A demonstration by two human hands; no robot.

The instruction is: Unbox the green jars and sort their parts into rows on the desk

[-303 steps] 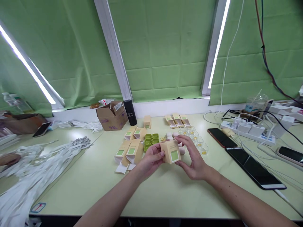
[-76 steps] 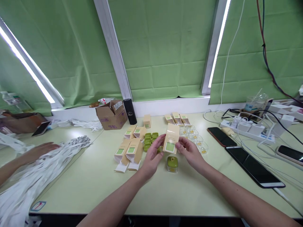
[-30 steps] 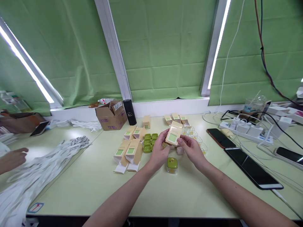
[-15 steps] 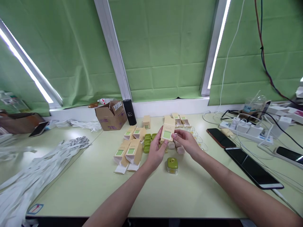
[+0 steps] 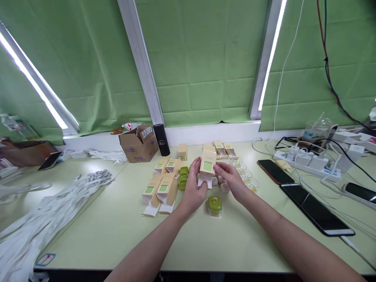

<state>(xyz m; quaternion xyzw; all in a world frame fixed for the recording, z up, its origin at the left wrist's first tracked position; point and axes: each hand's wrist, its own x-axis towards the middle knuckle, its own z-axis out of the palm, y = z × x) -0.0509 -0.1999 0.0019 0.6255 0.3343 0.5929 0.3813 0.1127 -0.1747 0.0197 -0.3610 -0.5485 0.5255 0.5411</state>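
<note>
Both hands hold one small beige cardboard box [image 5: 208, 160] with a green label, its white bottom flap hanging open towards me. My left hand [image 5: 194, 187] grips its left side, and my right hand [image 5: 229, 178] pinches its lower right edge. In front of the hands stands a small clear container with a green lid [image 5: 215, 204]. Several green lids [image 5: 183, 178] lie left of my left hand, partly hidden by it. Clear round-cornered cups [image 5: 247, 176] sit behind my right hand, and pale blocks [image 5: 225, 187] show below it.
Open beige boxes [image 5: 167, 188] lie at left, with more boxes [image 5: 225, 149] at the back. A brown carton [image 5: 139, 145] and black bottle [image 5: 161, 140] stand by the wall. White straps [image 5: 58, 211] cover the left; phones [image 5: 317, 209] and a power strip [image 5: 307, 162] lie at right.
The held box's lower white flap has swung open and now hangs down. Both hands stay in nearly the same place around the box.
</note>
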